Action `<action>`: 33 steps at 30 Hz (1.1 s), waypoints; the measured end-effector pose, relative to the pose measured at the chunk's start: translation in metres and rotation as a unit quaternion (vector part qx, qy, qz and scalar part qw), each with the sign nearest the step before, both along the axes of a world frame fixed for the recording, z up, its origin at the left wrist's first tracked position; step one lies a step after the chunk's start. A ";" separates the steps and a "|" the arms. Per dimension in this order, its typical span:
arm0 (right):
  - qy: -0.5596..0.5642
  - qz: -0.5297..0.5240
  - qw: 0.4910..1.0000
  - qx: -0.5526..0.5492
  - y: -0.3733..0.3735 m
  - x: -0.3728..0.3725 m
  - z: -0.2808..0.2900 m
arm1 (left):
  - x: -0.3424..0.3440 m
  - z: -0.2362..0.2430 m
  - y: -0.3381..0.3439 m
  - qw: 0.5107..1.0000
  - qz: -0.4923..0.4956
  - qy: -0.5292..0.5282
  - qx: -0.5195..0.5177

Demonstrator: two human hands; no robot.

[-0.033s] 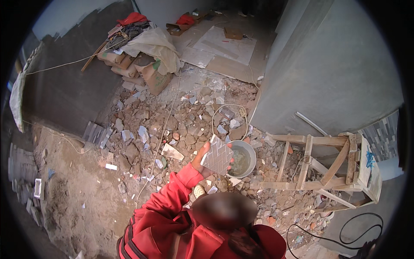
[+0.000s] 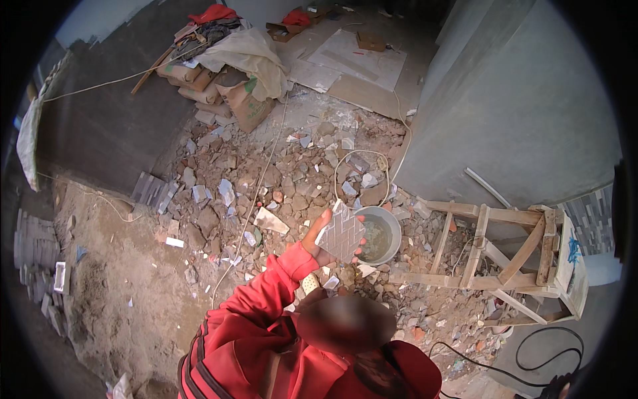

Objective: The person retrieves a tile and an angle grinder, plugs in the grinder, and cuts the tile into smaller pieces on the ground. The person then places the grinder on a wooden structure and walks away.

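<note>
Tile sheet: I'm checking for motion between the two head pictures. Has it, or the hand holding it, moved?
Nothing visibly changed. The hand in the red sleeve holds the tile sheet up beside the bucket, over the rubble, as before.

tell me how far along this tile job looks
Early, by the look of it. Done: nothing visibly laid; rubble covers the floor. In hand: the left hand holds up a grey mosaic tile sheet above a bucket of murky liquid. The right hand is not in view. Left: stacked tiles lie unused at the left.
</note>
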State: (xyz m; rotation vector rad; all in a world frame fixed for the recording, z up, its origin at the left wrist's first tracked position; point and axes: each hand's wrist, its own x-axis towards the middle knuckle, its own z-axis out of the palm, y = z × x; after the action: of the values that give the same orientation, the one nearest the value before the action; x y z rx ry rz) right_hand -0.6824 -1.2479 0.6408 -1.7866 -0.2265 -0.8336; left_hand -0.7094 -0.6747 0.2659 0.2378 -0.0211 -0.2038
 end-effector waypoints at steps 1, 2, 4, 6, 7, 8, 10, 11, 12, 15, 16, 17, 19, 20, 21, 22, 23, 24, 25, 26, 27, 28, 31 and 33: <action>0.025 0.044 0.999 0.021 0.028 -0.015 -0.022 | -0.027 -0.016 0.011 0.999 0.001 0.038 0.010; 0.042 0.070 0.996 0.028 0.063 -0.054 -0.029 | -0.044 -0.029 0.021 0.998 -0.015 0.056 0.012; 0.104 0.129 0.984 0.060 0.100 -0.118 -0.063 | -0.100 -0.060 0.034 0.997 -0.017 0.077 0.023; 0.220 0.213 0.945 0.112 0.096 -0.131 -0.131 | -0.167 -0.091 0.051 0.993 0.035 0.104 0.052; 0.289 0.251 0.914 0.135 0.092 -0.134 -0.170 | -0.207 -0.113 0.060 0.994 0.046 0.096 0.029; 0.322 0.310 0.884 0.138 0.118 -0.142 -0.199 | -0.251 -0.141 0.071 0.995 0.057 0.084 0.000; 0.353 0.386 0.835 0.169 0.158 -0.179 -0.249 | -0.316 -0.158 0.069 0.993 0.065 0.099 -0.024; 0.356 0.419 0.811 0.200 0.176 -0.208 -0.277 | -0.344 -0.168 0.070 0.990 0.072 0.117 -0.023; 0.369 0.426 0.796 0.219 0.196 -0.236 -0.301 | -0.372 -0.179 0.073 0.987 0.082 0.137 -0.021; 0.409 0.452 0.746 0.265 0.242 -0.335 -0.378 | -0.472 -0.217 0.075 0.972 0.118 0.192 0.070; 0.415 0.450 0.744 0.267 0.256 -0.376 -0.402 | -0.505 -0.227 0.076 0.960 0.122 0.226 0.107; 0.425 0.420 0.761 0.252 0.268 -0.418 -0.423 | -0.536 -0.237 0.078 0.947 0.124 0.259 0.142; 0.454 0.379 0.778 0.211 0.285 -0.501 -0.450 | -0.595 -0.233 0.080 0.950 0.096 0.281 0.099; 0.461 0.380 0.780 0.186 0.297 -0.537 -0.470 | -0.627 -0.249 0.093 0.959 0.073 0.262 0.081; 0.468 0.382 0.781 0.159 0.314 -0.572 -0.481 | -0.659 -0.265 0.105 0.967 0.050 0.244 0.060; 0.493 0.359 0.778 0.148 0.335 -0.607 -0.484 | -0.686 -0.284 0.109 0.985 0.023 0.168 -0.029; 0.518 0.363 0.762 0.137 0.349 -0.645 -0.488 | -0.718 -0.281 0.105 0.986 -0.034 0.144 -0.074; 0.540 0.381 0.740 0.128 0.363 -0.671 -0.493 | -0.742 -0.282 0.112 0.985 -0.088 0.116 -0.093; 0.561 0.398 0.716 0.118 0.381 -0.696 -0.495 | -0.764 -0.286 0.123 0.980 -0.141 0.088 -0.112; 0.575 0.383 0.717 0.096 0.408 -0.725 -0.495 | -0.785 -0.289 0.139 0.979 -0.158 0.106 -0.079; 0.587 0.363 0.720 0.076 0.438 -0.752 -0.495 | -0.813 -0.270 0.152 0.982 -0.126 0.132 -0.058; 0.586 0.379 0.714 0.058 0.470 -0.776 -0.493 | -0.848 -0.235 0.162 0.982 -0.092 0.158 -0.037; 0.613 0.391 0.686 -0.010 0.564 -0.848 -0.500 | -0.908 -0.248 0.217 0.969 -0.154 0.189 0.038; 0.620 0.426 0.658 0.035 0.635 -0.893 -0.516 | -0.957 -0.225 0.263 0.968 -0.129 0.185 0.108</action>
State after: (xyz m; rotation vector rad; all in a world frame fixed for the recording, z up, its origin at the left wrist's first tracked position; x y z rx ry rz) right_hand -1.5757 -0.6130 0.1253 -1.5192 -0.0761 1.0815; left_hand -1.6659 -0.4119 0.0405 0.4112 0.3436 -0.5089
